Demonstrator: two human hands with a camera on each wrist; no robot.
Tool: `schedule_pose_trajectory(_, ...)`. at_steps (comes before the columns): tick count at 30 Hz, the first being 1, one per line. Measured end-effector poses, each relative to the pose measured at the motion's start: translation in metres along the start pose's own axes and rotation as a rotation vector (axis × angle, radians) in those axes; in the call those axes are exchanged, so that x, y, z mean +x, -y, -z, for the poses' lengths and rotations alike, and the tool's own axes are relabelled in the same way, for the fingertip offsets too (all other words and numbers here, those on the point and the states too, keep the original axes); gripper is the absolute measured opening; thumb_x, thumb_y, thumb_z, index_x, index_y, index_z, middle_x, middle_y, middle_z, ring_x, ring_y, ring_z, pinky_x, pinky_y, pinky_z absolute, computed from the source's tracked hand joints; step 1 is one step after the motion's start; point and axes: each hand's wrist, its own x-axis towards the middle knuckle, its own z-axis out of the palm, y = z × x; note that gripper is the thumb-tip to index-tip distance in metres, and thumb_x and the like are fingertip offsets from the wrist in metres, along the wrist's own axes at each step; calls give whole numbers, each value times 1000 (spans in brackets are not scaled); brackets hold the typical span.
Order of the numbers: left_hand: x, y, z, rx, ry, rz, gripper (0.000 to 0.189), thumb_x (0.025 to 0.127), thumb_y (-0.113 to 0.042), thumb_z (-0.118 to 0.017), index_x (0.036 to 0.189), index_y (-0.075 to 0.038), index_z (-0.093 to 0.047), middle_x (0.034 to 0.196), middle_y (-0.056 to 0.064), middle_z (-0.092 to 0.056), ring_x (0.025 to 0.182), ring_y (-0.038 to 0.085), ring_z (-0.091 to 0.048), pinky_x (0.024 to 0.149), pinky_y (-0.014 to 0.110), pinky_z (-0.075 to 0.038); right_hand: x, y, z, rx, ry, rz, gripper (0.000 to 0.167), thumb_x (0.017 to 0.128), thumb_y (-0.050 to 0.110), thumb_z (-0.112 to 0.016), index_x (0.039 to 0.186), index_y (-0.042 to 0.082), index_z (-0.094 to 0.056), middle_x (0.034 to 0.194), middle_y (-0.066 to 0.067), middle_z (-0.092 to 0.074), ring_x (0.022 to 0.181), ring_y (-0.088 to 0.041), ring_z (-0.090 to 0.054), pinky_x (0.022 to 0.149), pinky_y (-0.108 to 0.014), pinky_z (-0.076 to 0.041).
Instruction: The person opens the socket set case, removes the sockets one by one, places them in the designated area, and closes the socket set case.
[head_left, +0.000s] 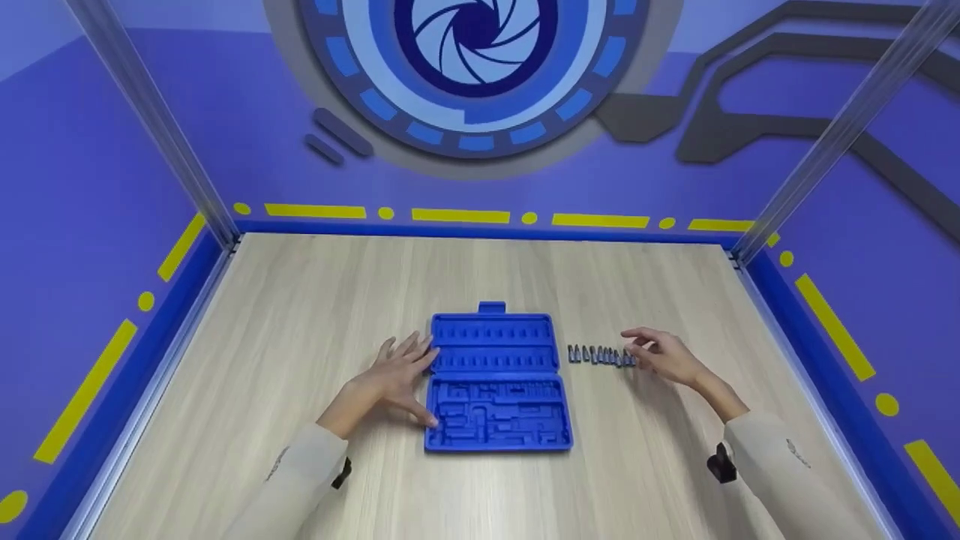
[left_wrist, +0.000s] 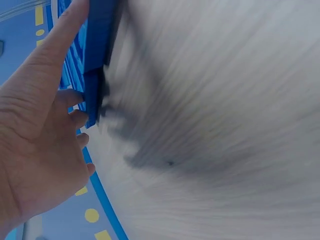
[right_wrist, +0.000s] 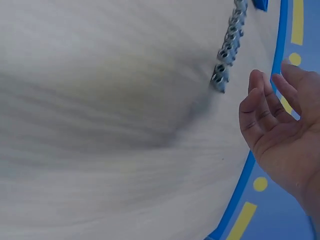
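A blue plastic tool case point(head_left: 491, 448) lies unfolded on the table, with moulded slots in both halves. My left hand point(head_left: 394, 375) is spread along its left edge, the thumb on the lower half and fingertips at the upper half. In the left wrist view the left hand point(left_wrist: 45, 125) touches the case's side point(left_wrist: 97, 37). Right of the case stands a row of several small metal socket bits point(head_left: 600, 355). My right hand point(head_left: 666, 358) hovers by the row's right end, fingers loosely bent. In the right wrist view, a gap separates the right hand point(right_wrist: 280, 120) from the socket bits point(right_wrist: 230, 42).
The pale wooden table point(head_left: 337, 292) is bordered by blue wall panels point(head_left: 135, 187) at the back and both sides. Metal posts point(head_left: 161, 127) rise at its back corners. A latch tab point(head_left: 492, 307) sticks out from the case's far edge.
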Motion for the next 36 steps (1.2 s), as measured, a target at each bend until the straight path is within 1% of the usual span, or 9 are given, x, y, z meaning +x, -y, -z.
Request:
schedule_pose_trajectory(4, 0, 1, 4, -4, -6, -2, 126, 66, -67, -86, 161, -8, -28, 171, 17, -17, 159, 42, -8, 124, 71, -7, 7, 10, -9, 43, 17, 38, 36, 104, 9, -57, 134, -12, -57, 105, -33, -65, 65, -8, -60, 55, -20, -50)
schedule_pose_trajectory(6, 0, 4, 5, -73, -39, -4, 119, 69, -63, -86, 160, -6, -33, 170, 19, -20, 159, 43, -11, 123, 71, -9, 12, 14, -15, 68, 22, 43, 37, 104, 9, -58, 134, -11, -57, 106, -33, -65, 67, -7, -60, 57, -20, -51)
schedule_pose_trajectory(8, 1, 9, 5, -187, -97, -6, 108, 75, -56, -85, 157, -4, -37, 168, 21, -26, 157, 45, -17, 123, 70, -14, 17, 17, -22, 97, 28, 25, 39, 104, 11, -58, 136, -11, -56, 108, -32, -66, 71, -8, -62, 59, -21, -52)
schedule_pose_trajectory(11, 4, 16, 3, -444, -196, -19, 88, 85, -44, -81, 153, -1, -44, 162, 23, -38, 152, 45, -31, 124, 64, -24, 26, 23, -36, 149, 30, -30, 43, 104, 15, -59, 139, -10, -54, 114, -29, -67, 80, -13, -67, 66, -26, -57)
schedule_pose_trajectory(16, 9, 22, -1, -753, -299, -6, 66, 95, -29, -74, 147, 3, -50, 147, 27, -54, 133, 46, -55, 110, 58, -48, 42, 33, -61, 275, 46, -104, 49, 104, 14, -59, 144, -12, -47, 125, -32, -63, 99, -25, -72, 84, -43, -63)
schedule_pose_trajectory(21, 18, 21, -5, -884, -326, 95, 63, 96, -18, -72, 149, 5, -46, 138, 30, -59, 113, 34, -66, 84, 46, -61, 54, 41, -78, 370, 18, -112, 51, 103, 8, -60, 145, -14, -44, 129, -36, -58, 106, -37, -69, 88, -47, -62)
schedule_pose_trajectory(25, 28, 17, -12, -1025, -306, 163, 68, 96, -13, -71, 152, 7, -38, 139, 32, -57, 93, 20, -69, 70, 35, -59, 60, 44, -85, 268, -52, -112, 47, 101, 8, -62, 141, -13, -50, 128, -32, -63, 109, -39, -69, 89, -36, -59)
schedule_pose_trajectory(30, 37, 12, -19, -1115, -312, 221, 69, 96, -7, -69, 154, 9, -35, 136, 30, -57, 85, 12, -69, 69, 28, -60, 65, 47, -89, 165, -80, -153, 44, 101, 10, -63, 139, -11, -55, 122, -27, -67, 107, -36, -71, 85, -29, -58)
schedule_pose_trajectory(36, 39, 15, -20, -1121, -318, 227, 63, 96, -2, -67, 152, 7, -40, 129, 27, -59, 85, 10, -69, 71, 28, -63, 71, 49, -90, 161, -64, -158, 42, 101, 8, -62, 136, -14, -56, 118, -30, -67, 103, -36, -71, 81, -39, -62)
